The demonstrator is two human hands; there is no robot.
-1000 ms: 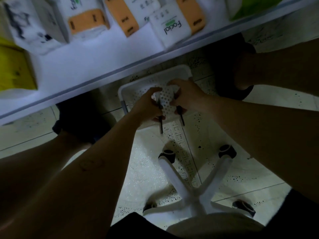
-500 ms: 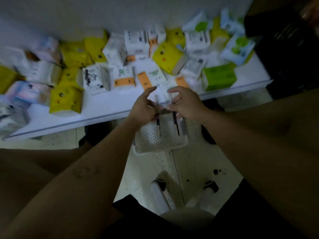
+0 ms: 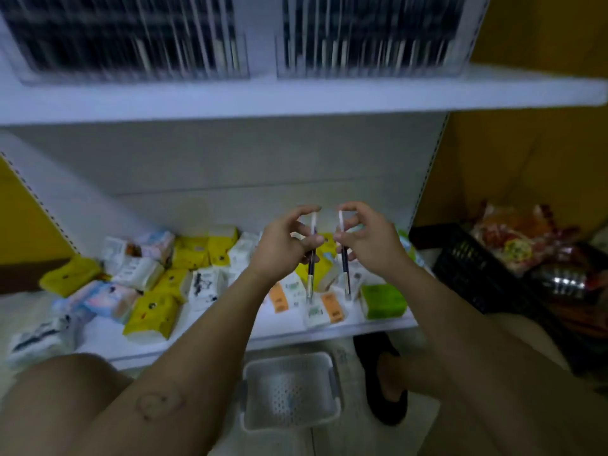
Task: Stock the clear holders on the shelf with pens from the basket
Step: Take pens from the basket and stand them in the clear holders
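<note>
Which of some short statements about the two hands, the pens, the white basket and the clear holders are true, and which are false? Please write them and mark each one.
1. The left hand pinches one dark slim pen, and the right hand pinches a second dark pen. True.
2. The two pens cross and touch. False: they hang nearly upright, side by side, with a gap between them.
3. The clear plastic holders stand on the upper white shelf, above both hands. True.
4. The white perforated plastic basket stands on that upper shelf. False: it stands on the floor, below the hands.
</note>
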